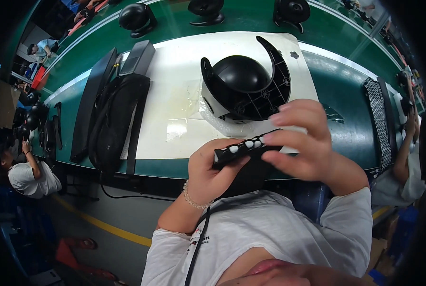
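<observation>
In front of my chest, a narrow black strip with a row of white oval buttons [245,146] is held at a tilt. My left hand [213,159] is wrapped round its left end, with the thumb along the lower side. My right hand [301,140] is at the other end, index fingertip on the strip and thumb just below it; the upper fingers stand apart. Beyond the hands, on the white mat, rests a glossy black round housing [244,74] with a curved, ribbed black stand [282,88]. Clear plastic wrap [222,125] lies beneath it.
A black bag [115,119], a grey box [137,57] and long dark panels [93,105] lie left on the white mat [170,100] and green table. Black round units [137,18] stand along the back. A checkered strip [376,119] lies right; other people work on both sides.
</observation>
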Demonstrator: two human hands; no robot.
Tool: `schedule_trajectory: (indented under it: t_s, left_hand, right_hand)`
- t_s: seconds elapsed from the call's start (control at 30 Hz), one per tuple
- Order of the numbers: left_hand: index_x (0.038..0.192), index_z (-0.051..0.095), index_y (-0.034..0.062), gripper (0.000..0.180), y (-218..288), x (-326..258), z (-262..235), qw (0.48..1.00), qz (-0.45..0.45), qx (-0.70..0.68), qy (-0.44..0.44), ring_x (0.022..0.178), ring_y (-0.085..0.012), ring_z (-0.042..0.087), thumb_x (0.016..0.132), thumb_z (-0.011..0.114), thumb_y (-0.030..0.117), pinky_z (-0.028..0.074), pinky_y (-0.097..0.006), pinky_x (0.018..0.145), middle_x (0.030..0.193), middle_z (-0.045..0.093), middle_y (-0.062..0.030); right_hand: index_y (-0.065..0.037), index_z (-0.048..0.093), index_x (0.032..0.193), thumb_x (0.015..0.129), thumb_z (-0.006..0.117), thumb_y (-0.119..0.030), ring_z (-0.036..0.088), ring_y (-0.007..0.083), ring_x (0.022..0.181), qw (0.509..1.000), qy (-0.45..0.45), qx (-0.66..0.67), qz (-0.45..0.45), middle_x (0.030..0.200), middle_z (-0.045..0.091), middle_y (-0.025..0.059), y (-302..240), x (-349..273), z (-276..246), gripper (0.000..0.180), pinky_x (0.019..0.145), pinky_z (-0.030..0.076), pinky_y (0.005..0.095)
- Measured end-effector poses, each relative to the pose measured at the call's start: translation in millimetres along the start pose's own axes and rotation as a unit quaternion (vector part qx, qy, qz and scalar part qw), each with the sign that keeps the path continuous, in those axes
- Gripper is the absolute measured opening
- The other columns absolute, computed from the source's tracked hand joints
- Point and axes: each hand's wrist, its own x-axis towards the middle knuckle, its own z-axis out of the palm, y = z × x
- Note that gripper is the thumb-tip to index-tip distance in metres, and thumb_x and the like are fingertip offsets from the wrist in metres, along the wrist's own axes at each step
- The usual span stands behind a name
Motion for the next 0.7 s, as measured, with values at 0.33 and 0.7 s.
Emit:
schedule_trajectory:
  t_s: [0.33, 0.7]
  left_hand:
    - [0.089, 0.06, 0.0018, 0.021, 2.5, 1.4, 5.3, 0.995, 0.068, 0.071, -0.018, 0.059, -0.0202, 0.059, 0.069, 0.066, -0.002, 0.045, -0.026, 0.054, 0.072, 0.061, -0.0097]
    - [0.085, 0.058, 0.0036, 0.02, -0.8, 0.6, 3.4, 0.991, 0.066, 0.116, -0.03, 0.061, -0.0239, 0.057, 0.067, 0.066, 0.002, 0.044, -0.03, 0.054, 0.07, 0.059, -0.0093]
  right_hand:
    - [-0.009, 0.062, 0.083, 0.064, 0.066, -0.01, 0.053, 0.0185, 0.093, 0.983, 0.05, -0.093, -0.151, 0.1, 0.058, 0.0, 1.5, -14.1, 20.1, 0.019, 0.07, 0.036, 0.0303]
    - [-0.011, 0.055, 0.1, 0.07, 0.066, -0.009, 0.056, 0.0238, 0.088, 0.991, -0.012, 0.132, -0.011, 0.092, 0.059, 0.0012, -9.0, 15.0, 18.9, 0.032, 0.074, 0.035, 0.032]
